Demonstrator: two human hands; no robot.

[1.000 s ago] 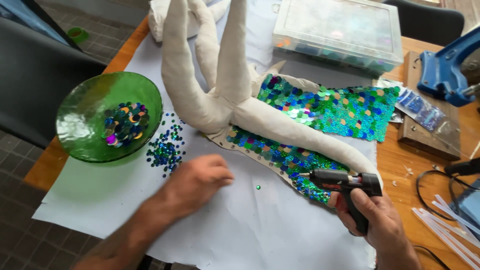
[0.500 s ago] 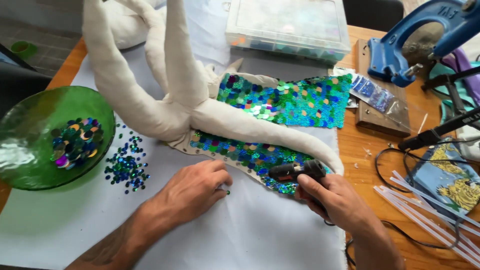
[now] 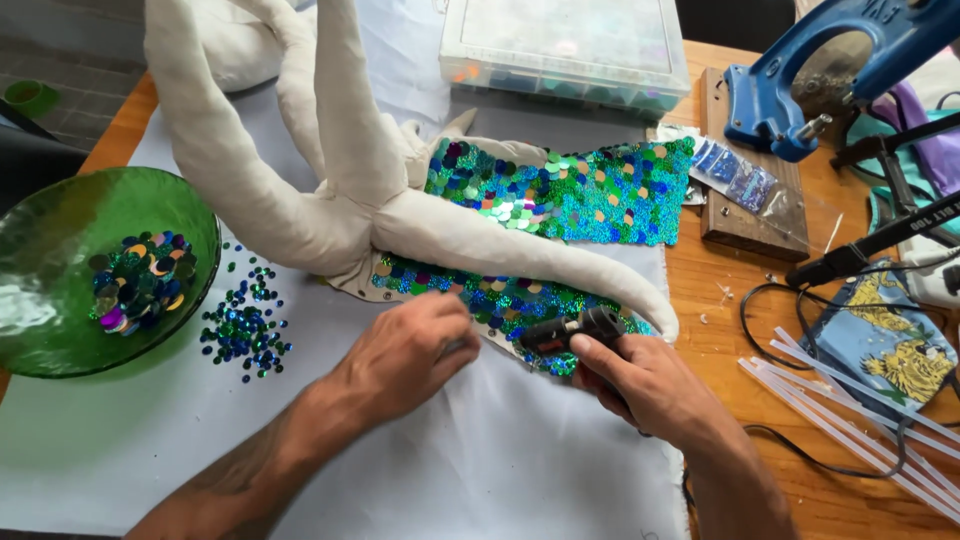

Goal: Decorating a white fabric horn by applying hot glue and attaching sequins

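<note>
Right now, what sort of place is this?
Probably a craft worktable: a glue gun in the right hand, a green bowl of sequins, and a blue hand press.

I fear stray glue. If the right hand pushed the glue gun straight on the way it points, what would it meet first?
Probably the sequined fabric edge just past the nozzle, near the left hand; depth is unclear.

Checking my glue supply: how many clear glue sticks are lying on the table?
About 5 glue sticks, fanned together on the wooden table right of the right hand; overlaps may hide more.
</note>
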